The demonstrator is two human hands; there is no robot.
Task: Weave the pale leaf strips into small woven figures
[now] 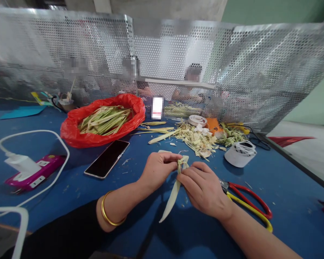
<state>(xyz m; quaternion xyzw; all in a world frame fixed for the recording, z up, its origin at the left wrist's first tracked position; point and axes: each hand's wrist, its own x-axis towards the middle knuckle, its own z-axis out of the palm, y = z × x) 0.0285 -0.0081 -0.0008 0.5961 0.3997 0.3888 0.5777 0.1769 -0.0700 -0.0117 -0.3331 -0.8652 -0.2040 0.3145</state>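
Note:
Between my two hands is a pale green, knotted leaf strip [172,199], with one long pointed end hanging down toward me. My left hand [160,167] pinches the knotted top between thumb and forefinger. My right hand [205,185] is closed on the strip just below and to the right of the knot; its fingertips are partly hidden. Just right of that hand lie scissors [250,203] with one red and one yellow handle, their blades mostly covered by the hand. Beyond the hands is a heap of leaf scraps [196,138].
A red plastic bag [78,138] of leaf strips stands at back left, near a black phone [108,158]. A purple power strip [37,176] with a white cable [62,165] lies left. A white spool [240,154] stands right. A perforated metal screen [162,46] closes the back, people behind it.

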